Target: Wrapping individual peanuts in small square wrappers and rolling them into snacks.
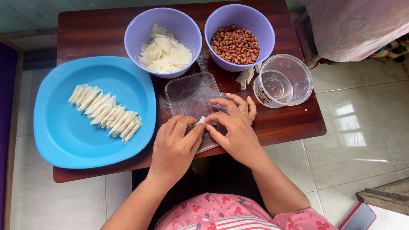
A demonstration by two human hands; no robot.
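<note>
Seen from above, a dark brown wooden tabletop (93, 34) carries several plastic containers. At the far edge stand two round lilac bowls: the left bowl (136, 32) holds a loose heap of thin, pale pastry wrappers (166, 51), and the right bowl (255, 21) holds reddish-brown peanuts (235, 44). Just right of them sits a round, clear plastic tub (294, 70) with a small label patch low on its left wall. A crumpled bit of wrapper (246, 77) lies between the tub and the peanut bowl. On the left, a large sky-blue plate (64, 136) bears a slanting row of slim, rolled pastry sticks (106, 111), lying side by side and touching.

At the near middle lies a clear, rectangular plastic lid (189, 96). Over its near end the left hand (174, 149) and the right hand (236, 127) meet. Their fingers (189, 132) pinch a small white pastry piece (201, 120) between them, thumbs and forefingers closed on it, while the right hand's other fingers rest spread on the lid.
</note>
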